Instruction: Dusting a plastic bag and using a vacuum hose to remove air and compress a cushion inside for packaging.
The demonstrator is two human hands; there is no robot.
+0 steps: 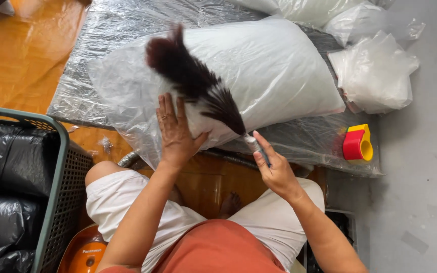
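A dark brown and white feather duster (193, 81) lies across a white pillow (274, 65) wrapped in a clear plastic bag (122, 81). My right hand (274, 169) grips the duster's thin handle at the pillow's near edge. My left hand (176, 132) rests flat, fingers spread, on the bagged pillow beside the duster's feathers. I sit cross-legged in white shorts just below the pillow.
A green mesh basket (59, 167) with black bags stands at left. A red and yellow tape dispenser (357, 143) sits at right on clear plastic sheeting (92, 30). More bagged white items (375, 71) lie upper right on the grey floor. An orange appliance (84, 253) is near my knee.
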